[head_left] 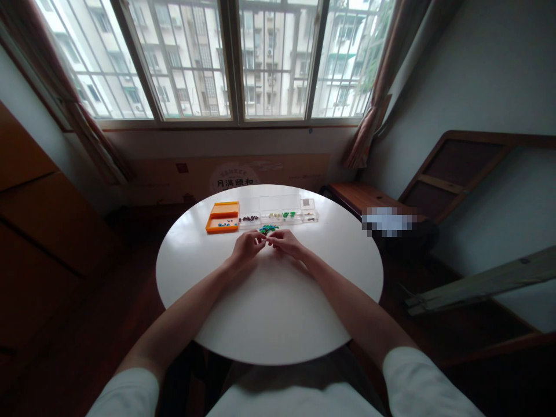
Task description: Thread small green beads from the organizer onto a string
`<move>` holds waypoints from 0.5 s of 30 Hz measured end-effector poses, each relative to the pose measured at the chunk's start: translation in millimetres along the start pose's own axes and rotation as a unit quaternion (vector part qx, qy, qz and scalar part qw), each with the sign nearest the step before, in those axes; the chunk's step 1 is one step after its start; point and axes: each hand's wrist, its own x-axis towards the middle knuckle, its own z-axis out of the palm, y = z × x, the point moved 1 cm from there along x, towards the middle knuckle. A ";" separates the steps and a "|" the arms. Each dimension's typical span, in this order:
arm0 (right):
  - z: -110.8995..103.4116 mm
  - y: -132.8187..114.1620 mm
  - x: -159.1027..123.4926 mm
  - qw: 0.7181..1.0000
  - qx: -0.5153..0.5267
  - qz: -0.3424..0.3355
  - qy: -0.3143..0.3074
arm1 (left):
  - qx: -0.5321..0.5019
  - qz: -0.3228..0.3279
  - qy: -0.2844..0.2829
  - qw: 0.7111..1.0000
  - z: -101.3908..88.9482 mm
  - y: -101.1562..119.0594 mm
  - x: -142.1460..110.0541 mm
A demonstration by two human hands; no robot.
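A small pile of green and blue pieces [269,229] lies on the white round table [269,301], just beyond my fingertips. My left hand [248,245] is closed in a pinch at the pile's near left side. Close beside it, my right hand [285,241] also pinches, its fingertips almost meeting the left ones. Whatever sits between the fingers is too small to name. Behind the hands stand an orange open box [222,230] with a few blue and dark bits and a clear open case [280,202] with dark, pale and green pieces in its compartments.
At the clear case's right end is a small clear box [307,204]. A wooden bench [360,197] stands beyond the table to the right, near a leaning wooden frame [456,168]. A large cardboard box [182,174] rests under the window.
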 end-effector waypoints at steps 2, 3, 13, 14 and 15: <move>-0.2 0.2 0.1 1.000 -0.001 -0.001 -0.004 | 0.003 -0.001 0.001 1.000 -0.2 0.1 0.0; -0.3 0.5 0.3 1.000 -0.002 -0.002 -0.006 | 0.004 -0.001 0.001 1.000 -0.4 0.2 0.0; -1.6 2.1 1.6 1.000 -0.015 -0.007 -0.020 | 0.013 -0.008 -0.004 1.000 -1.4 1.7 -0.6; -1.8 2.2 1.6 1.000 -0.015 -0.007 -0.021 | 0.013 -0.007 -0.004 1.000 -1.2 1.6 -0.5; -1.9 2.2 1.6 1.000 -0.013 -0.007 -0.022 | 0.013 -0.007 -0.004 1.000 -1.0 1.3 -0.4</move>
